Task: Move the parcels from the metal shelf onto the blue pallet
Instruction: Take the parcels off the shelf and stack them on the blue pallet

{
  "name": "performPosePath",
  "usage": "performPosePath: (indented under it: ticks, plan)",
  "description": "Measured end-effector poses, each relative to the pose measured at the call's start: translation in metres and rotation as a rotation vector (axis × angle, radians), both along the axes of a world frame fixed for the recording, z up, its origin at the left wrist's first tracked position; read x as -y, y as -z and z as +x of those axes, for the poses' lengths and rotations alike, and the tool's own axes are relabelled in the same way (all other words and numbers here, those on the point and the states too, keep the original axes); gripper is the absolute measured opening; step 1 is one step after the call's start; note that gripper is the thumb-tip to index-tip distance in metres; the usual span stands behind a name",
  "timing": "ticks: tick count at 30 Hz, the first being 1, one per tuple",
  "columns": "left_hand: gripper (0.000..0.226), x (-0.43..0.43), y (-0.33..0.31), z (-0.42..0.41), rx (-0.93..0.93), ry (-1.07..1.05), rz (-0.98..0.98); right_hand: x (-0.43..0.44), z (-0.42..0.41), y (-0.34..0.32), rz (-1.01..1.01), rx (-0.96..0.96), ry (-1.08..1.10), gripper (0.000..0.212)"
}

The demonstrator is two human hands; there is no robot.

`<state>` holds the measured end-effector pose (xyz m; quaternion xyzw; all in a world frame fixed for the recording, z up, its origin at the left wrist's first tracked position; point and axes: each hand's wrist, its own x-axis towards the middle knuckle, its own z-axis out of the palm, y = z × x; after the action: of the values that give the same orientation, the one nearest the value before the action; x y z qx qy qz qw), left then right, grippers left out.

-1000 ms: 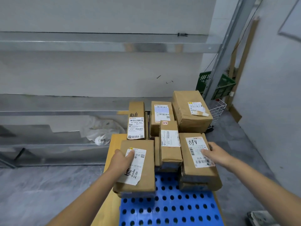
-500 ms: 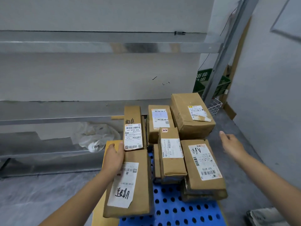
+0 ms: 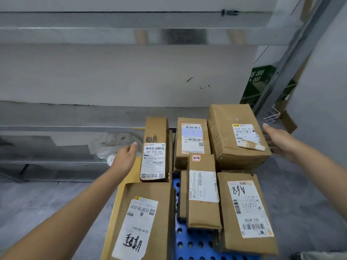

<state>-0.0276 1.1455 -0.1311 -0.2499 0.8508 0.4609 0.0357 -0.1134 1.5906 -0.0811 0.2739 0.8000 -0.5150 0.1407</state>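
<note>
Parcel stack (image 3: 203, 212) between left fingers (image 3: 133, 147) and right fingers (image 3: 267, 127), ungripped.

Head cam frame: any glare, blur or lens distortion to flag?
Head view: soft even light, no hard shadows; smeared reflections on the metal shelf; upright post leans, likely wide-angle distortion; centre parcel label sharp, frame edges softer.

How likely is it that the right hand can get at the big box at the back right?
Very likely, yes. The right hand is open just beside the big box, nothing lies between them, and no parcel sits on it.
</note>
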Motion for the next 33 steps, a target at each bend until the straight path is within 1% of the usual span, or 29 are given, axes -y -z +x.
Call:
performPosePath:
  ticks: [2,4,7,8,10,12,16,19,22,23,25,27,29,31,33]
  plan:
    - [0.055,-0.014,-0.001,-0.016,0.056,0.052,0.099,0.003,-0.007,0.002,-0.101,0.053,-0.02,0.056]
    - [0.057,-0.024,0.002,-0.027,0.127,0.082,0.178,0.003,-0.011,0.008,-0.165,0.085,-0.065,0.054]
    - [0.043,-0.032,0.01,-0.034,0.146,0.061,0.17,0.006,-0.015,0.019,-0.219,0.144,-0.15,0.06]
    - [0.045,-0.034,0.011,-0.034,0.143,0.067,0.168,0.008,-0.015,0.023,-0.228,0.148,-0.168,0.063]
    - [0.056,-0.039,0.012,-0.036,0.176,0.099,0.176,0.012,-0.016,0.03,-0.24,0.136,-0.193,0.064]
    - [0.06,-0.044,0.01,-0.036,0.196,0.122,0.16,0.015,-0.016,0.035,-0.254,0.123,-0.193,0.063]
    - [0.053,-0.046,0.011,-0.036,0.19,0.136,0.173,0.014,-0.015,0.034,-0.255,0.116,-0.181,0.069]
    - [0.049,-0.041,0.014,-0.032,0.185,0.143,0.179,0.012,-0.013,0.031,-0.243,0.117,-0.145,0.06]
    - [0.042,-0.042,0.014,-0.026,0.151,0.119,0.194,0.016,-0.007,0.022,-0.237,0.065,-0.063,0.053]
    - [0.039,-0.044,0.015,-0.024,0.135,0.115,0.176,0.018,-0.007,0.018,-0.232,0.03,-0.026,0.051]
    - [0.031,-0.049,0.013,-0.017,0.092,0.112,0.074,0.026,-0.004,0.009,-0.22,-0.032,0.024,0.049]
    - [0.022,-0.053,0.008,-0.011,0.043,0.131,-0.03,0.033,0.004,0.0,-0.133,-0.081,0.005,0.051]
    - [0.021,-0.058,0.001,-0.007,0.006,0.161,-0.112,0.041,0.015,-0.007,0.044,-0.144,-0.067,0.05]
    - [0.029,-0.063,-0.007,-0.002,-0.05,0.19,-0.214,0.049,0.031,-0.011,0.188,-0.227,-0.152,0.049]
    - [0.041,-0.071,-0.014,0.005,-0.103,0.227,-0.295,0.059,0.048,-0.013,0.427,-0.255,-0.213,0.054]
